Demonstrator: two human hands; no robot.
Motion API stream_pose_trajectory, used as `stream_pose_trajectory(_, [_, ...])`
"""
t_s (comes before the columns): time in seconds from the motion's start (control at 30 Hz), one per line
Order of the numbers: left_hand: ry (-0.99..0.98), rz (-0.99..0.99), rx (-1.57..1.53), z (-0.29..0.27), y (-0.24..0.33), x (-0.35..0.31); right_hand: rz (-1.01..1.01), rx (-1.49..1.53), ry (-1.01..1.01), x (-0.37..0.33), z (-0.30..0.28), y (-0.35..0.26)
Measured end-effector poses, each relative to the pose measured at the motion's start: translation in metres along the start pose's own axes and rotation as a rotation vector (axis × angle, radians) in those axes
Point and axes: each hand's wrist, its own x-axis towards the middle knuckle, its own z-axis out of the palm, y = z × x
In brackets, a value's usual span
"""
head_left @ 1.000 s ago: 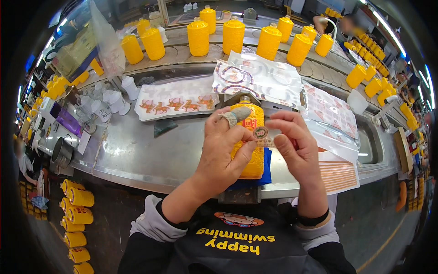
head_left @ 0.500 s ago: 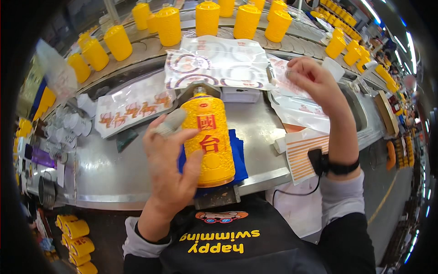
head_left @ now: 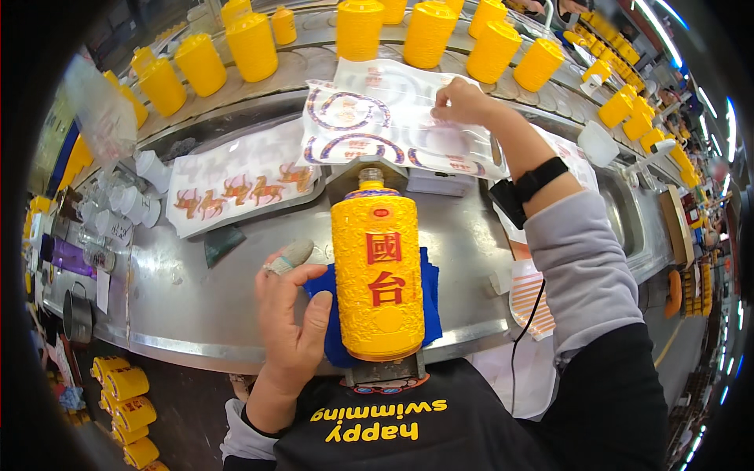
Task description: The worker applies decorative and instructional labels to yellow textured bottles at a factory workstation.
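A yellow embossed bottle [head_left: 378,275] with red characters on its front lies in front of me, its bare neck pointing away. A patterned band rings its shoulder. Under the bottle a blue cloth [head_left: 430,298] sticks out on both sides. My left hand [head_left: 289,326] is beside the bottle, thumb and fingers apart, holding nothing; a pale cover sits on one fingertip. Over the printed decal sheet [head_left: 345,125] beyond the neck, my right hand [head_left: 465,104] has its thumb and fingers pinched together at the sheet's surface. What they grip, if anything, is hidden.
Another decal sheet [head_left: 243,192] with deer figures rests at the left. White plastic cups [head_left: 129,204] stand farther left. Yellow bottles [head_left: 251,47] line the curved conveyor at the back. A sink [head_left: 624,212] is at the right, near a striped orange sheet [head_left: 530,302].
My right hand has moved left and away from me, from above the right-hand sheets to the middle decal sheet. My left hand has come off the bottle's side. The view has shifted.
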Motion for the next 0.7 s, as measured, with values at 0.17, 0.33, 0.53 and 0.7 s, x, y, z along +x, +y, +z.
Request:
stream_pose_trajectory(0.17, [0.041, 0.024, 0.027, -0.001, 0.006, 0.002, -0.073, -0.289, 0.1, -0.008, 0.011, 0.016])
stream_pose_trajectory(0.33, [0.091, -0.062, -0.171, 0.013, -0.013, -0.01, -0.262, 0.141, 0.366, -0.095, -0.054, -0.069])
stream_pose_trajectory(0.53, [0.063, -0.112, -0.504, 0.022, -0.004, -0.021, -0.401, 0.631, 0.254, -0.215, -0.081, -0.177])
stream_pose_trajectory(0.7, [-0.012, -0.084, -0.614, 0.026, 0.014, -0.027, -0.301, 0.576, 0.267, -0.241, -0.029, -0.209])
